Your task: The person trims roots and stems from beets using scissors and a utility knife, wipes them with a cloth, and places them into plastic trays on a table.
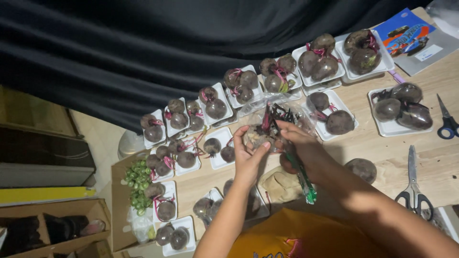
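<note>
Head view shows my left hand [248, 155] cupped under a beet [258, 136] above the counter [382, 153] while my right hand [299, 141], gripping a green-handled tool [303, 179], works its stems, so I'd judge a steady, still grip matters most.

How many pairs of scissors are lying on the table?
2. The blue-handled scissors lie at the table's right edge; the black-handled scissors lie nearer the person, below them. More could be hidden out of frame.
</note>
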